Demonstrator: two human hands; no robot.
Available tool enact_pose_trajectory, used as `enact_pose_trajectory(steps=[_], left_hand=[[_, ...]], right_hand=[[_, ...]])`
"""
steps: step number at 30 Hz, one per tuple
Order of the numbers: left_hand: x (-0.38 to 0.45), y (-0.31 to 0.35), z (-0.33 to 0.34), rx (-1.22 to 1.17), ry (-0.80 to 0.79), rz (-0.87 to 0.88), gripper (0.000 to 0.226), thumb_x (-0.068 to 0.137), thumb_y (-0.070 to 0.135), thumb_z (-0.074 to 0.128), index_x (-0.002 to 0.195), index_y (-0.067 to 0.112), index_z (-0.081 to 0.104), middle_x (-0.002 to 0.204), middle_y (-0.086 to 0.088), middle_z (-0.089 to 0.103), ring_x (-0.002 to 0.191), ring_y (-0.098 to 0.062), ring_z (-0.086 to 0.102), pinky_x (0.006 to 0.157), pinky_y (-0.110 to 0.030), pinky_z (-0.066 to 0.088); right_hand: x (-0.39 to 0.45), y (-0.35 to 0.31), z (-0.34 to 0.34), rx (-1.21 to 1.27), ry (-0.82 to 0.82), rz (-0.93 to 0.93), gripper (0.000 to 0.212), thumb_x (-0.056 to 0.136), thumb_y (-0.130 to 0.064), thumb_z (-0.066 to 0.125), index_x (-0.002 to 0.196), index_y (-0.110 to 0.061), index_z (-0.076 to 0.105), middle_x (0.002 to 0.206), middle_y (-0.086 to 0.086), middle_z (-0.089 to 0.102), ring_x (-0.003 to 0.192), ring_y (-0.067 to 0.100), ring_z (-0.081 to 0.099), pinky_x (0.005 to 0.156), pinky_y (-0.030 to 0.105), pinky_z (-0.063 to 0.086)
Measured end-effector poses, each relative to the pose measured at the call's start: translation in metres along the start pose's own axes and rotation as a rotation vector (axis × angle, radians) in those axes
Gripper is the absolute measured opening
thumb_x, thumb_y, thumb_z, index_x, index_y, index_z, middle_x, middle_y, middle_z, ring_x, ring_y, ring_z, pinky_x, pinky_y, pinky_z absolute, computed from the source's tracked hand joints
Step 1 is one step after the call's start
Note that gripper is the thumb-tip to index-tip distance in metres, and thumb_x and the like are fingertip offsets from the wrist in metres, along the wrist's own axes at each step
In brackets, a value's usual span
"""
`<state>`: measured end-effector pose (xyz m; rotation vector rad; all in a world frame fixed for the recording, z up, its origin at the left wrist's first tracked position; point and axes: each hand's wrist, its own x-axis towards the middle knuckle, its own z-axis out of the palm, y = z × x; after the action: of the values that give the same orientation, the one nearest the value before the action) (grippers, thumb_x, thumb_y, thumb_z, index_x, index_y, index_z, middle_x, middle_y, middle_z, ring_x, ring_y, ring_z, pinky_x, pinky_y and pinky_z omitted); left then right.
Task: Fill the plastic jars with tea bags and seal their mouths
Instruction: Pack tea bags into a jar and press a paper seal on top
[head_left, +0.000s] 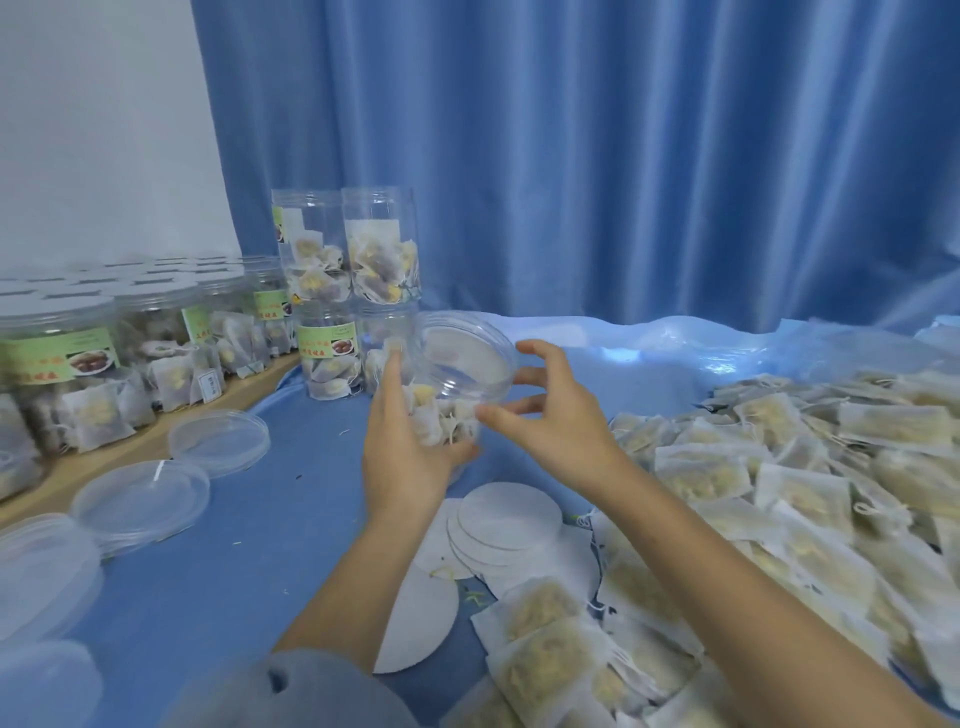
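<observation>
In the head view, the open plastic jar (457, 374) is tilted with its mouth toward the person above the blue table (234, 545), so tea bags could spill out if the grip slackens. The left hand (410, 441) curls round the jar's lower side, holding it, while the right hand (550, 410) hovers just beside its rim, fingers spread and empty, near the heap of tea bags (779, 467).

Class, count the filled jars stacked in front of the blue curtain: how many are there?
4: two upper jars stand on two lower jars, the right lower one partly hidden by the held jar. More could be hidden.
</observation>
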<state>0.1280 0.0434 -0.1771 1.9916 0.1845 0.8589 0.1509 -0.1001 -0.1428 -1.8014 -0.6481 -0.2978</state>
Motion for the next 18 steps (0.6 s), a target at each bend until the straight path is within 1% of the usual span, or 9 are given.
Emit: enact_pose_trajectory(steps=[2,4,5,8,10,11,13,16,18], left_hand=[[-0.012,-0.007,0.005,-0.020,0.034,0.023,0.119,0.055,0.019,0.090,0.147,0.038,0.017,0.139,0.004,0.046,0.125,-0.017,0.046,0.086,-0.025,0.038],[-0.021,-0.015,0.008,-0.040,0.069,0.056,0.120,0.055,0.020,0.090,0.145,0.045,0.015,0.139,0.008,0.045,0.125,-0.012,0.044,0.089,-0.025,0.039],[-0.024,-0.018,0.008,-0.044,0.077,0.085,0.120,0.054,0.020,0.090,0.143,0.051,0.014,0.140,0.010,0.043,0.125,-0.009,0.042,0.091,-0.025,0.039],[-0.025,-0.024,0.006,-0.047,0.050,0.159,0.120,0.054,0.019,0.089,0.137,0.061,0.013,0.143,0.020,0.038,0.127,0.000,0.038,0.096,-0.022,0.037],[-0.024,-0.026,0.004,-0.040,0.041,0.175,0.119,0.055,0.020,0.089,0.138,0.061,0.014,0.142,0.025,0.036,0.129,0.002,0.037,0.095,-0.016,0.035],[-0.024,-0.027,0.004,-0.035,0.039,0.179,0.119,0.055,0.020,0.089,0.138,0.060,0.014,0.143,0.025,0.036,0.129,0.002,0.037,0.095,-0.015,0.035],[-0.025,-0.028,0.003,-0.031,0.035,0.188,0.118,0.055,0.021,0.089,0.139,0.058,0.015,0.143,0.023,0.036,0.131,-0.001,0.037,0.098,-0.020,0.036],[-0.027,-0.028,0.001,-0.034,0.039,0.206,0.116,0.055,0.021,0.089,0.140,0.055,0.017,0.143,0.022,0.037,0.130,-0.002,0.039,0.099,-0.023,0.038],[-0.028,-0.027,0.001,-0.043,0.044,0.205,0.117,0.055,0.020,0.089,0.140,0.056,0.017,0.140,0.025,0.038,0.128,0.000,0.040,0.097,-0.022,0.038]], right_hand=[[-0.001,0.004,-0.009,-0.132,-0.061,0.019,0.056,0.080,-0.017,0.066,0.125,-0.029,0.034,0.102,-0.015,0.058,0.068,-0.001,0.062,0.068,0.010,0.045],[0.000,0.005,-0.020,-0.370,-0.147,0.050,0.056,0.083,-0.014,0.057,0.132,-0.022,0.032,0.102,-0.004,0.062,0.077,0.011,0.060,0.075,0.025,0.046],[0.001,0.004,-0.026,-0.527,-0.220,0.079,0.054,0.085,-0.014,0.054,0.133,-0.021,0.032,0.103,0.000,0.062,0.084,0.016,0.058,0.076,0.030,0.046],[0.002,0.000,-0.042,-1.008,-0.440,0.225,0.040,0.087,-0.015,0.048,0.126,-0.020,0.047,0.115,0.003,0.055,0.101,0.024,0.051,0.074,0.029,0.041],[0.000,-0.002,-0.047,-1.253,-0.512,0.303,0.035,0.089,-0.014,0.047,0.123,-0.019,0.054,0.122,0.006,0.053,0.112,0.028,0.046,0.082,0.030,0.042],[0.001,-0.002,-0.049,-1.323,-0.530,0.349,0.035,0.090,-0.015,0.047,0.124,-0.021,0.054,0.125,0.007,0.052,0.116,0.029,0.042,0.089,0.033,0.042],[0.000,-0.004,-0.050,-1.383,-0.561,0.471,0.036,0.091,-0.020,0.049,0.126,-0.024,0.053,0.129,0.008,0.048,0.122,0.033,0.037,0.099,0.040,0.039],[-0.001,-0.002,-0.050,-1.391,-0.604,0.577,0.033,0.092,-0.020,0.050,0.125,-0.014,0.053,0.131,0.011,0.050,0.122,0.034,0.046,0.101,0.039,0.041],[-0.003,-0.001,-0.048,-1.365,-0.562,0.611,0.034,0.092,-0.016,0.052,0.126,-0.010,0.053,0.131,0.012,0.050,0.120,0.034,0.049,0.099,0.040,0.044]])
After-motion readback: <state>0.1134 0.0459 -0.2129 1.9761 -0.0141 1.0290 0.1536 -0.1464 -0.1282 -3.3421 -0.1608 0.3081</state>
